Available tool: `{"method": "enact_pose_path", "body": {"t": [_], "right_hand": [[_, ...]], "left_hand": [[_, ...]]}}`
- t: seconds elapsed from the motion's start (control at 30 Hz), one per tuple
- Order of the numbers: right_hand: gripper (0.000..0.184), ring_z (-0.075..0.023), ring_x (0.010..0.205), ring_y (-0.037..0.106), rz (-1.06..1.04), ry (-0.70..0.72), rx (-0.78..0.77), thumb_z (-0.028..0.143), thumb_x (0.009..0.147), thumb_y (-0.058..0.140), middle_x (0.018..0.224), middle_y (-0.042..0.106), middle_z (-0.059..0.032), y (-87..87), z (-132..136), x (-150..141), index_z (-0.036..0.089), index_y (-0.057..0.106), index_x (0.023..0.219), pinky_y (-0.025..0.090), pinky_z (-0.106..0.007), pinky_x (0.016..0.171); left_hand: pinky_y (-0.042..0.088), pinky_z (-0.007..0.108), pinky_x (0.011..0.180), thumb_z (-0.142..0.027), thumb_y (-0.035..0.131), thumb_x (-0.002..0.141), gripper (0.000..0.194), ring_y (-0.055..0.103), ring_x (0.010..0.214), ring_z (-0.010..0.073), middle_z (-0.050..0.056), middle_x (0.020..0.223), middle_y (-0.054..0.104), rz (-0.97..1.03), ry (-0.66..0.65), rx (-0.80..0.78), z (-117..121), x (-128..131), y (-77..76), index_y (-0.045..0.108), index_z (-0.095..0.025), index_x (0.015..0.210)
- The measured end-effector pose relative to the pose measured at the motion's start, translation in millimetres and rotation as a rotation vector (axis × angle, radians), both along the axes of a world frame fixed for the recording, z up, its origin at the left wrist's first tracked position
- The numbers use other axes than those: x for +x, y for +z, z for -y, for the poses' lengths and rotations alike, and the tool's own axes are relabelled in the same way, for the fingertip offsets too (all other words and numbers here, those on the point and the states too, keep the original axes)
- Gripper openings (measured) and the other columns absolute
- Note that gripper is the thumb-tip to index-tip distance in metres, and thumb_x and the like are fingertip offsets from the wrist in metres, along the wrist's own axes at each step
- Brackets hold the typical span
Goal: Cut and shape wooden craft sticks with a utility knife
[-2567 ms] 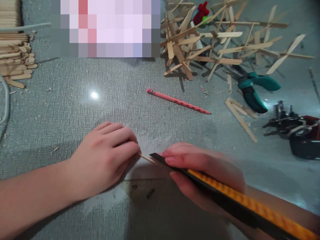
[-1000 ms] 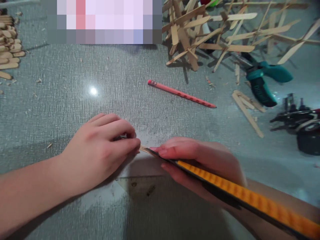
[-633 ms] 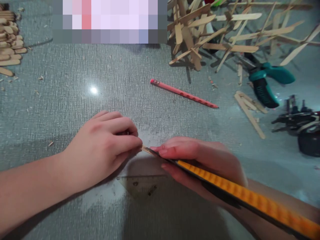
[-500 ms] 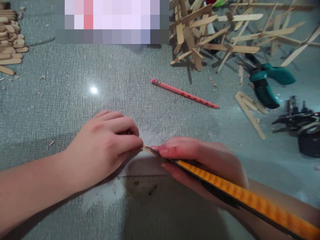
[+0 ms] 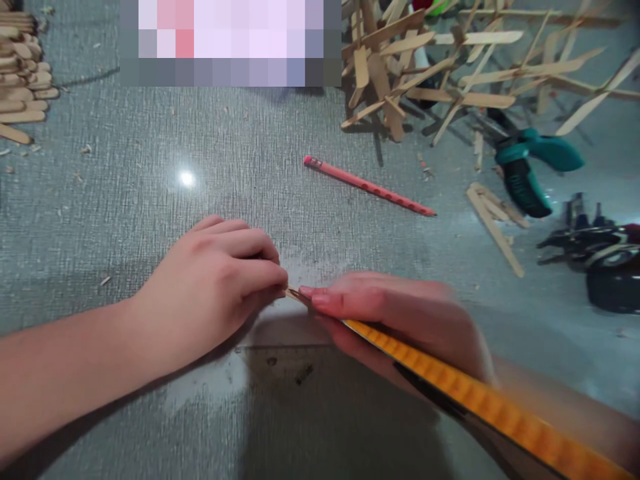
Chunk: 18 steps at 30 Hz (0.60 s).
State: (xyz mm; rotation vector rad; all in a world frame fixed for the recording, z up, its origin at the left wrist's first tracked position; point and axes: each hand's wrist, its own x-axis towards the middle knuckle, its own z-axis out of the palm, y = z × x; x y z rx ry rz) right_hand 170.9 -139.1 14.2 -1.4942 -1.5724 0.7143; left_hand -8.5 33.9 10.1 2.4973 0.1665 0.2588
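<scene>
My left hand [image 5: 215, 287] is closed on a thin wooden craft stick [image 5: 295, 295], most of it hidden beneath the fingers. From the right, my right hand [image 5: 395, 313] grips a utility knife [image 5: 465, 380] with a ridged yellow-orange handle that slants down to the lower right corner. Its dark blade lies along the short end of the stick showing between the hands; the fingers partly cover it. Below the hands, a clear ruler [image 5: 280, 367] lies on the grey textured table over a pale smudge.
A pink pencil [image 5: 370, 187] lies beyond the hands. Crossed craft sticks [image 5: 480, 80] pile up at the back right, near teal-handled pliers [image 5: 525, 167], cut stick pieces [image 5: 495, 230] and a dark metal tool [image 5: 605, 260]. Loose craft sticks [image 5: 25, 87] lie far left. A blurred-out patch covers the top.
The knife blade, raised beside the stick at first, has come down against it, and my right hand has slid toward the left hand. The view has tilted and shifted slightly.
</scene>
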Motion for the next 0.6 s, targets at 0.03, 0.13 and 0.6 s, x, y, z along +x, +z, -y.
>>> {"method": "enact_pose_path", "body": {"t": [0.03,0.13,0.6], "right_hand": [[0.016,-0.0124,0.058,0.064,-0.003,-0.001,0.011,0.010,0.099,0.065,0.071,0.069,0.0019,-0.8,0.4,-0.1,0.025,0.071,0.099,0.053,-0.026,0.053],[0.013,-0.0143,0.065,0.069,-0.002,0.062,0.039,0.013,0.101,0.064,0.076,0.074,0.0000,-3.5,2.5,2.8,0.024,0.069,0.107,0.058,-0.028,0.058],[0.031,-0.0233,0.099,0.082,0.285,0.076,0.103,0.006,0.093,0.068,0.110,0.084,-0.0062,-2.4,9.9,7.0,0.027,0.071,0.116,0.072,-0.038,0.084]], "left_hand": [[0.043,0.034,0.080,-0.021,0.062,0.104,0.022,0.065,0.082,0.0150,0.000,0.093,0.075,0.001,0.003,0.004,0.0,-0.3,-0.3,0.079,-0.023,0.089],[0.043,0.034,0.080,-0.022,0.061,0.104,0.021,0.064,0.084,0.0160,0.001,0.096,0.075,0.017,0.000,0.046,1.0,-1.8,-1.9,0.078,-0.022,0.093],[0.042,0.035,0.081,-0.016,0.055,0.104,0.023,0.064,0.089,0.0174,0.002,0.103,0.075,0.048,-0.035,0.064,5.0,-2.9,-9.1,0.075,-0.023,0.094]]}}
